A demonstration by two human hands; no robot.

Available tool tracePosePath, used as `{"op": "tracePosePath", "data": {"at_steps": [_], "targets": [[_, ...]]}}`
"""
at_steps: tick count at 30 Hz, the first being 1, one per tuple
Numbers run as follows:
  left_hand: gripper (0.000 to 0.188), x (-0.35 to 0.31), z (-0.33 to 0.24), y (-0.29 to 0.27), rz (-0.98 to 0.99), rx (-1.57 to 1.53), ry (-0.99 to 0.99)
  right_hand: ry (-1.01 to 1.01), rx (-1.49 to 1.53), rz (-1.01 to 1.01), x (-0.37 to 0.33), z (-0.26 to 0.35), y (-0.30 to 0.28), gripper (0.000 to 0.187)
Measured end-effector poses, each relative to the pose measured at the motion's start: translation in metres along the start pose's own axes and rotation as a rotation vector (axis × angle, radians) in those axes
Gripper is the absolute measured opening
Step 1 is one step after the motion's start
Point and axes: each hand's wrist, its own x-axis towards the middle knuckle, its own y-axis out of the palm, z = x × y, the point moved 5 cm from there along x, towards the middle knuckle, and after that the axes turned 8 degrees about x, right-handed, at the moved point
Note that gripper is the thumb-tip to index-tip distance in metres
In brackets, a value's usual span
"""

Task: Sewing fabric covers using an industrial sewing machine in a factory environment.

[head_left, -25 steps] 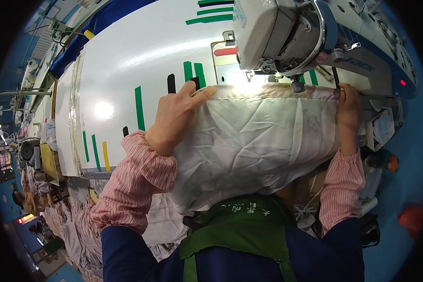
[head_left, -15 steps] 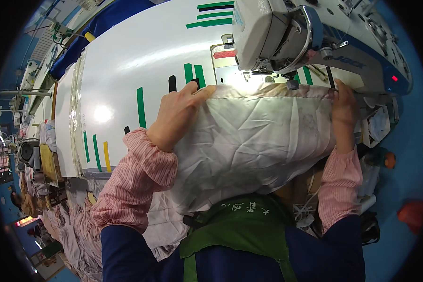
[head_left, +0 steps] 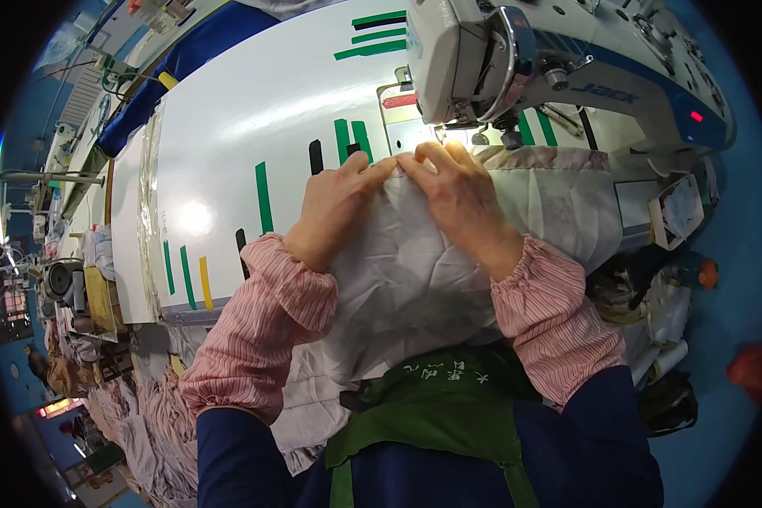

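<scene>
A pale, wrinkled piece of fabric (head_left: pixel 423 262) with a stitched band along its far edge hangs over the table's front toward my lap. My left hand (head_left: pixel 337 203) pinches the left end of that edge. Close beside it, fingertips almost meeting, my right hand (head_left: pixel 459 193) grips the same edge between thumb and fingers. Just beyond the right fingers is the needle area of a white sewing machine (head_left: pixel 457 63), lit by its lamp. The needle itself is hidden. To the right, the hemmed band lies loose on the table.
The white sewing table (head_left: pixel 220 161) carries green, black and yellow tape strips. A small white box (head_left: pixel 679 207) sits at its right edge. Crumpled fabric (head_left: pixel 157 423) is heaped at the lower left. A red object (head_left: pixel 749 372) stands on the blue floor at right.
My right hand has let go of the fabric's right end and moved left, next to my left hand, where it pinches the edge. The left hand stays nearly in place.
</scene>
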Motion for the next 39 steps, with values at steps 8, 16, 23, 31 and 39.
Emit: {"op": "tracePosePath", "data": {"at_steps": [8, 16, 23, 31, 39], "targets": [[0.033, 0.025, -0.029, 0.006, 0.012, -0.039, 0.076, 0.019, -0.010, 0.021, -0.019, -0.033, -0.024, 0.029], [0.028, 0.044, -0.029, 0.011, -0.043, -0.083, 0.070, 0.052, -0.008, 0.020, -0.016, -0.054, -0.026, 0.030], [0.029, 0.046, -0.027, 0.015, -0.026, -0.111, 0.068, 0.001, 0.014, -0.001, -0.011, -0.063, -0.025, 0.032], [0.017, 0.059, -0.018, 0.021, -0.126, -0.107, 0.065, -0.098, -0.041, -0.061, -0.003, -0.072, -0.019, 0.024], [0.014, 0.064, -0.008, 0.027, -0.143, -0.108, 0.045, -0.017, 0.439, -0.246, 0.002, -0.083, -0.044, 0.007]]}}
